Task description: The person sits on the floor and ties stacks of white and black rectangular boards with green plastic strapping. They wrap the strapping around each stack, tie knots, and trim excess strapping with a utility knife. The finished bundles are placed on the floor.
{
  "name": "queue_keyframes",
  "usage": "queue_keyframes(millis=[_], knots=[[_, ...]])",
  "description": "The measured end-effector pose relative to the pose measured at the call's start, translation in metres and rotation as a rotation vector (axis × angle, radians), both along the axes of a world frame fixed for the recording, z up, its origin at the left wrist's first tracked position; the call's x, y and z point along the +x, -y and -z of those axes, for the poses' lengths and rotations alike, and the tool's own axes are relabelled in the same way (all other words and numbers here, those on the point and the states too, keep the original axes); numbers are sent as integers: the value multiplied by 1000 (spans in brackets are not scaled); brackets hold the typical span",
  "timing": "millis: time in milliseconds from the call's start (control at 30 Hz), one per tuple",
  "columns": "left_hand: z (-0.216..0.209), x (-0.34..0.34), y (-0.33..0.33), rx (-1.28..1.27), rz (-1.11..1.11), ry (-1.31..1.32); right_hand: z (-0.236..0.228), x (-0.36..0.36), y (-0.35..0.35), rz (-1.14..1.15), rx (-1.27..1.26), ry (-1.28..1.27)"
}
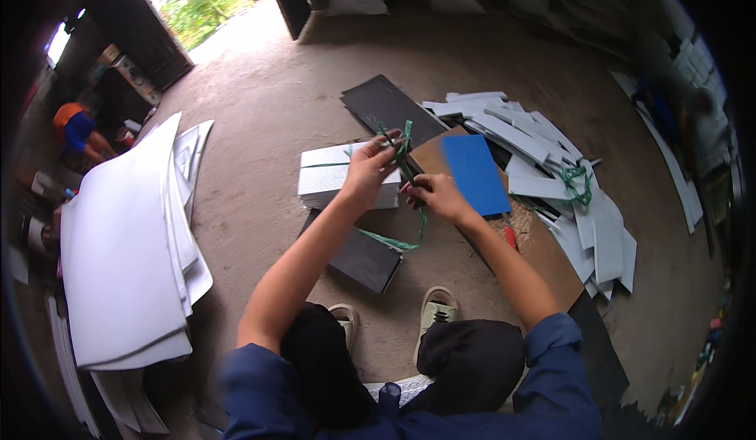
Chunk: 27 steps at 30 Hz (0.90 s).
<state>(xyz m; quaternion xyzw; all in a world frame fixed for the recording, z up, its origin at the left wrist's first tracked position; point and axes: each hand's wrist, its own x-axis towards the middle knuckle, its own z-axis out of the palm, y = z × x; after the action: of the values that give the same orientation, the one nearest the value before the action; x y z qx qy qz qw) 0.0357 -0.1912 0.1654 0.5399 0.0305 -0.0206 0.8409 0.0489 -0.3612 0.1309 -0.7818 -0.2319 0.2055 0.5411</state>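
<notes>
Green plastic twine (pixel 408 137) runs between my two hands, held up in front of me. My left hand (pixel 370 168) pinches it near its upper end, fingers closed. Lower and to the right, my right hand (pixel 435 194) grips the same twine, and a loose length hangs below it. Behind my left hand is a stack of white sheets (pixel 323 180) with green twine across its top. A black sheet stack (pixel 366 260) lies nearer to me, with some twine over it. To the right of my right hand, a blue sheet (pixel 476 174) rests on a brown board (pixel 543 255).
White strips (pixel 543 141) lie heaped on the right, with a green twine tangle (pixel 579 184) on them. A red-handled tool (pixel 510 235) lies on the board. Large white sheets (pixel 118 251) are stacked at left. A person in orange and blue (pixel 79 133) is at far left.
</notes>
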Motion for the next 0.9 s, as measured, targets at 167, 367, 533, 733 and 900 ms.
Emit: queue_keyframes(millis=[167,367,533,733,900], knots=[[-24,-40,-101,241,-329,75,-58,-12,-35,-38,271,-37],[-9,-115,-174,1702,-579,-173,-119,-40,-89,-69,423,-113],[-60,-138,-139,715,-128,278,-128,-61,-130,-56,444,-57],[-68,-144,-122,738,-157,366,-118,-72,-145,57,366,27],[-56,-140,-108,857,-257,357,-99,-74,-139,89,464,-105]])
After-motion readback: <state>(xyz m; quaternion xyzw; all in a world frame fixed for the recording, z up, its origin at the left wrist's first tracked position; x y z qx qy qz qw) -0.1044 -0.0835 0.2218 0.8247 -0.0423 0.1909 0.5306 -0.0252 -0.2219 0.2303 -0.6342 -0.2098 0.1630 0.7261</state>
